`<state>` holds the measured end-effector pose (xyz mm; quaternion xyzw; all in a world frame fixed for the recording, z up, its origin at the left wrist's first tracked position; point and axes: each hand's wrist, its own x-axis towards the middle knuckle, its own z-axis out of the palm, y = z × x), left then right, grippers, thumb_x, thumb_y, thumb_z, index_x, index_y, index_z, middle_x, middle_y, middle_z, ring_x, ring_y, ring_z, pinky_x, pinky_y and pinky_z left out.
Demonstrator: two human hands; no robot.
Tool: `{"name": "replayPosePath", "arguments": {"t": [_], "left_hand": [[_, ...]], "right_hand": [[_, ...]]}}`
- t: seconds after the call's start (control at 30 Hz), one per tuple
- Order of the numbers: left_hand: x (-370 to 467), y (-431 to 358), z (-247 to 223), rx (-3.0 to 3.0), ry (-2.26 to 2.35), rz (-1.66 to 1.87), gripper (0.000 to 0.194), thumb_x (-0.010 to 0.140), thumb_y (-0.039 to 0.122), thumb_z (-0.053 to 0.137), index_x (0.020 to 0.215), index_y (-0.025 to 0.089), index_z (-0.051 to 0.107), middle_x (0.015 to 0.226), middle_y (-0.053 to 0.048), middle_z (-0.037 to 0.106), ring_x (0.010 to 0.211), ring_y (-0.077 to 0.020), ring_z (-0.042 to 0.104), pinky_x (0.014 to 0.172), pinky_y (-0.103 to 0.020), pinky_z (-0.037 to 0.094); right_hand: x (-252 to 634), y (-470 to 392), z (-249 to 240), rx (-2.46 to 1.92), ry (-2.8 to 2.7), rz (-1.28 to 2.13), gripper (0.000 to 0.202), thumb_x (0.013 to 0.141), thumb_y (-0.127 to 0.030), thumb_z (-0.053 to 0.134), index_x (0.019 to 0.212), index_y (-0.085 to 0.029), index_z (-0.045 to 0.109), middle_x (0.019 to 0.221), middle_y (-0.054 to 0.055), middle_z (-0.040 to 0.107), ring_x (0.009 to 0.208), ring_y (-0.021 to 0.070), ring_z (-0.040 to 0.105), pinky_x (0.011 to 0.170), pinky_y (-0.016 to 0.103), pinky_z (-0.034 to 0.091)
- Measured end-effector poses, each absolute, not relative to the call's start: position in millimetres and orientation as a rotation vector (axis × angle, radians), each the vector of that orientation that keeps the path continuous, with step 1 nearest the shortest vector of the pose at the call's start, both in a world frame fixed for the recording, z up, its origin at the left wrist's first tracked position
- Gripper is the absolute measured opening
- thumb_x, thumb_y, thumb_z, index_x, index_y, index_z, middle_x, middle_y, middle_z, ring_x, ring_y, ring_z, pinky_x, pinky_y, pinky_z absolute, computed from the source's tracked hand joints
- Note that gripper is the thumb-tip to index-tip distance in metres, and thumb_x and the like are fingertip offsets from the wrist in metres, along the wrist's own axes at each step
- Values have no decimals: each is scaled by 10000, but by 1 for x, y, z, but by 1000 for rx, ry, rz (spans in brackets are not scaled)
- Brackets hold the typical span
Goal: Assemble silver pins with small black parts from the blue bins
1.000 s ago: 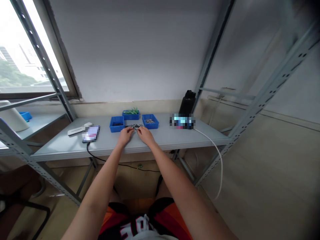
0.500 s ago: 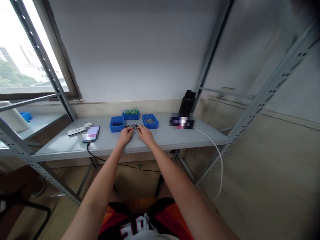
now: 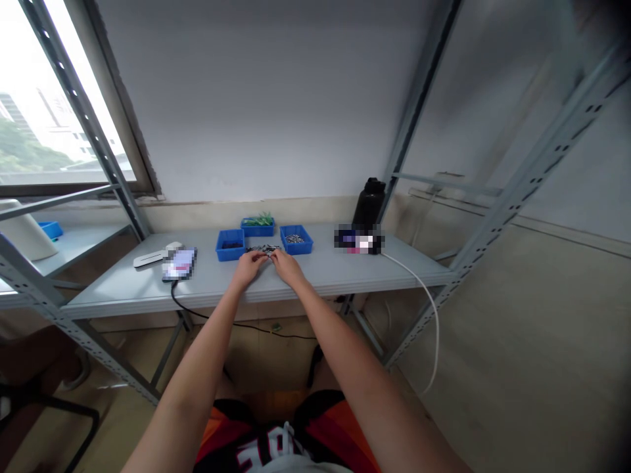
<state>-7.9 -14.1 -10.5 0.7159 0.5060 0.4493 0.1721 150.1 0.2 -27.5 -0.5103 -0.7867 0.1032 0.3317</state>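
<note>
My left hand (image 3: 248,267) and my right hand (image 3: 287,267) meet fingertip to fingertip low over the shelf top, each with its fingers pinched together. Whatever sits between the fingertips is too small to name. Just beyond them lies a loose pile of small dark and silvery parts (image 3: 265,249). Left of the pile is a blue bin (image 3: 231,255) with dark small pieces inside. To the right, another blue bin (image 3: 298,249) contains small shiny metal pieces. Behind, a third blue bin (image 3: 257,230) holds green strip-like pieces (image 3: 260,219).
A blurred phone (image 3: 180,264) with a black cable and a white flat object (image 3: 150,258) lie on the left of the grey shelf top (image 3: 207,284). A black bottle (image 3: 369,204) and a blurred device (image 3: 357,240) with a white cable stand right. Metal uprights frame both sides.
My fingertips have come closer together, the right hand shifting slightly left. The bins and the pile look the same.
</note>
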Motion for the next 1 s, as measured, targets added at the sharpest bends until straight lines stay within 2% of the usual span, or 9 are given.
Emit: {"name": "replayPosePath", "arguments": {"t": [0.2,0.37,0.63,1.0], "left_hand": [[-7,-14,-11,2012,1372,1339,171,786,263,645,887,154,731,932,-97,751,847,-215,670,843,-339,515],[-7,-15,-12,1959,1359,1409,149,778,254,623,865,156,694,904,-91,739,881,-215,676,850,-330,515],[-8,-13,-13,2043,1426,1292,152,758,283,623,805,156,691,786,-68,726,728,-181,641,744,-295,506],[-7,-17,-11,2097,1436,1188,164,735,197,619,844,124,719,855,-96,747,808,-207,661,797,-318,511]], "right_hand": [[150,-1,-28,-1252,-2108,279,211,990,-255,424,1064,-194,612,1050,103,680,951,205,624,806,286,441],[151,-4,-26,-1228,-2073,321,221,989,-289,434,1049,-210,631,995,84,691,895,194,629,782,274,443],[152,-1,-26,-1190,-1945,415,219,951,-335,500,928,-203,674,886,54,712,845,183,646,764,263,449],[154,-3,-24,-1141,-1933,545,158,896,-305,586,874,-191,692,854,50,726,822,178,660,768,278,469]]}}
